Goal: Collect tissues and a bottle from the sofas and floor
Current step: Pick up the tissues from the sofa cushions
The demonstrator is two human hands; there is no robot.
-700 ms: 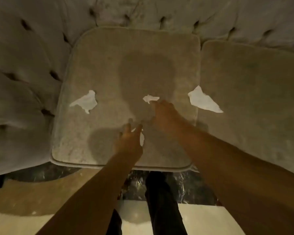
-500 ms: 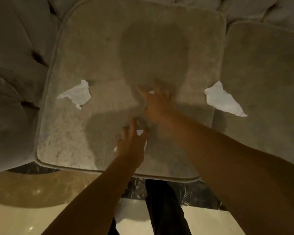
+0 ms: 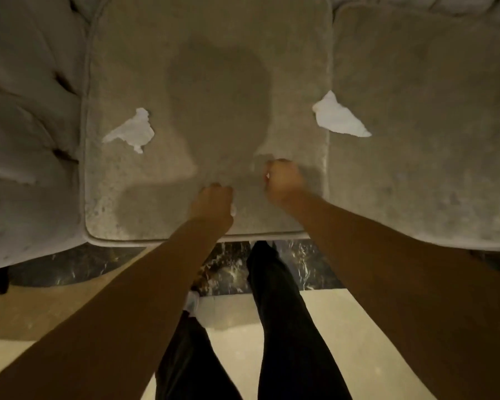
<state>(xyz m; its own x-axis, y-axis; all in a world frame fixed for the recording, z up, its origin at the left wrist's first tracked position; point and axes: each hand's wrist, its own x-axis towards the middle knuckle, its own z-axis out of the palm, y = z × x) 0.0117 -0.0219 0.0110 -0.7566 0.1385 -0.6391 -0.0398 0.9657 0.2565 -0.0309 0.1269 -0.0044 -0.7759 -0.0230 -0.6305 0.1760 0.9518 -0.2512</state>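
Tissue [image 3: 339,116] long axis slanting toward right cushion [image 3: 422,125]; left hand [image 3: 214,202], right hand [image 3: 283,180] grip clenched on tissue scraps.

Both bare forearms reach forward side by side over the front edge of the seat cushion [image 3: 127,203]. The left hand [image 3: 212,203] is curled into a fist, a sliver of white tissue [image 3: 233,210] showing at its right side. The right hand [image 3: 283,180] is also fisted, slightly farther forward, with a white speck [image 3: 267,175] between its fingers.
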